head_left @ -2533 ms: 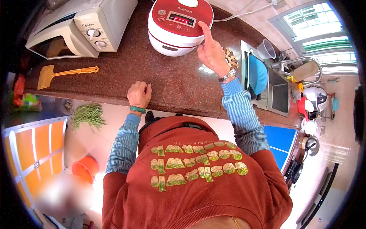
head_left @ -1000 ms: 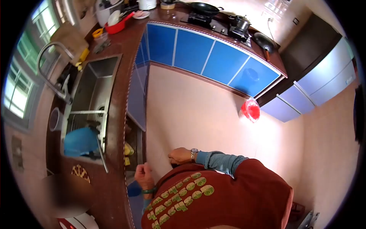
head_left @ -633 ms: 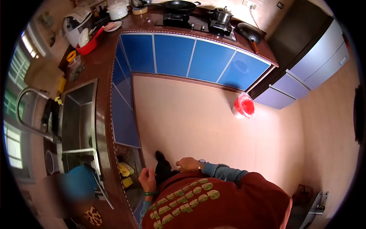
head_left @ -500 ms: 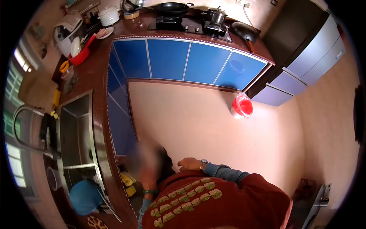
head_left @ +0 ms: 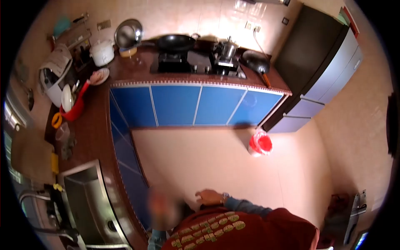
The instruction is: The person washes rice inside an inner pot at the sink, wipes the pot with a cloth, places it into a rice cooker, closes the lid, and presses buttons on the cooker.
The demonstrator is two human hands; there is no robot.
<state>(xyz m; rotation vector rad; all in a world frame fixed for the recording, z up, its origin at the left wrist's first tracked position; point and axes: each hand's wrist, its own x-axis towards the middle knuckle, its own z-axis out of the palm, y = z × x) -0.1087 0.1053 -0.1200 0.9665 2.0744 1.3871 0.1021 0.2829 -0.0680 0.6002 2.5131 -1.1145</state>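
My right hand [head_left: 210, 196] is in front of my body at the bottom middle, with a watch on the wrist. Its fingers are loosely stretched and hold nothing I can see. A blurred patch covers my left hand [head_left: 163, 207] beside the blue cabinet doors, so its fingers and anything in them are hidden. The red apron [head_left: 216, 231] with lettering is under both arms. Left of my left hand is the steel sink [head_left: 118, 214], set in the dark red counter [head_left: 98, 133].
Along the far counter are a black wok [head_left: 176, 42], a pressure cooker [head_left: 227, 50] on the stove and a lidded pan [head_left: 255, 62]. A white pot [head_left: 102, 53] and red colander [head_left: 74, 109] stand left. On the floor is a red-lined bin [head_left: 261, 144], near the fridge [head_left: 321, 62].
The view has tilted up, so the counter, stove and bin sit lower and more wall shows. My right hand also appears lower, its fingers slightly more spread. The blue basin by the sink has left view.
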